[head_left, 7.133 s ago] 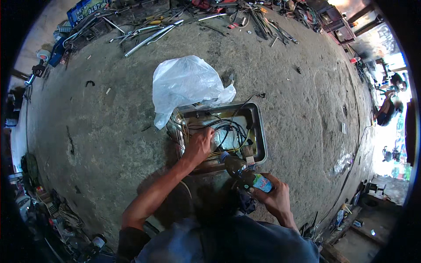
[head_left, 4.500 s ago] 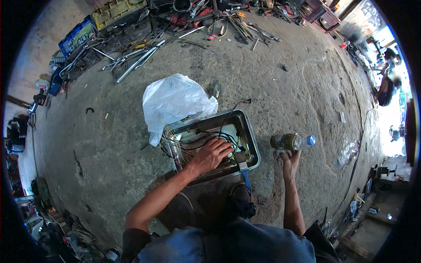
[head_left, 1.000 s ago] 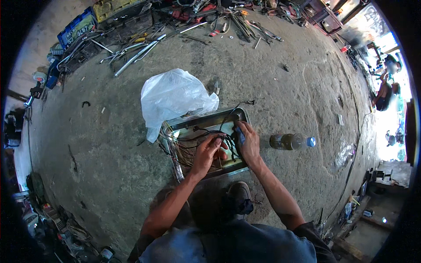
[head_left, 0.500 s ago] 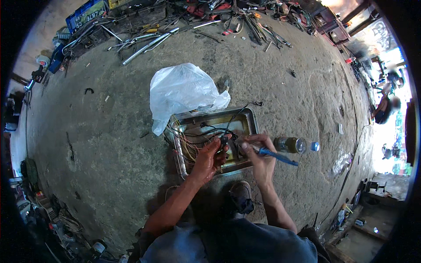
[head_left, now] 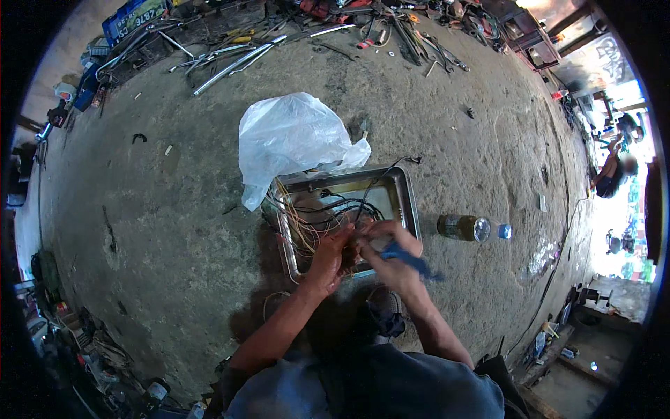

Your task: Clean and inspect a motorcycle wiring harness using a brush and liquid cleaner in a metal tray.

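Observation:
A wiring harness of black, yellow and reddish wires lies in a shallow metal tray with some liquid in it. My left hand, wet, is closed over the tray's near side on a dark part of the harness, mostly hidden by the fingers. Against it works my right hand, closed on a blue-handled brush. The handle is smeared by motion and points right; the brush's head is hidden at the fingers. One black wire end hangs over the tray's far right corner.
A white plastic bag covers the tray's far left corner. Right of the tray lies a bottle of yellowish liquid, with a blue cap beside it. Wrenches and metal bars are spread along the far edge. My shoe is close to the tray.
My right hand has moved left and slightly nearer me, up against my left hand. The brush handle has swung with it and is now blurred.

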The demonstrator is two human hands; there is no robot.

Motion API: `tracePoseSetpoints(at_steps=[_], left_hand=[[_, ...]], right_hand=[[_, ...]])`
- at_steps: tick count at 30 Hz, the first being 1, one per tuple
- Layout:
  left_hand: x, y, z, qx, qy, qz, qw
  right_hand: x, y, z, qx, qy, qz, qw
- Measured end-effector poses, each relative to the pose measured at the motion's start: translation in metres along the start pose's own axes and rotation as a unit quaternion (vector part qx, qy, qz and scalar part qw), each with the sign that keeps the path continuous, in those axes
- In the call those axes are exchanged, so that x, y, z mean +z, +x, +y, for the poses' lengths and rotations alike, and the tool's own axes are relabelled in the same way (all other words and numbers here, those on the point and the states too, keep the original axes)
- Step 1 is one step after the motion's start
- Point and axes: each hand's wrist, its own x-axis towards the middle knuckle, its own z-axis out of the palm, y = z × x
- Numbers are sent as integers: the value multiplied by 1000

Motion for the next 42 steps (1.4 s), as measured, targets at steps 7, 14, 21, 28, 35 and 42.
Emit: tracePoseSetpoints(at_steps=[7,14,21,28,35,42], left_hand=[[-2,8,-9,2,-40,-3,999],[20,10,-3,56,98,3,994],[34,-3,9,89,188,-49,977],[54,-17,22,94,300,-14,949],[63,-23,26,191,527,30,827],[57,-23,22,278,551,46,786]], right_hand=[[-3,7,21,92,-12,74,993],[-16,11,42,130,-36,107,985],[-19,7,30,68,-26,59,996],[-33,0,15,70,77,38,994],[-33,1,9,74,29,14,997],[-35,1,4,188,44,35,981]])
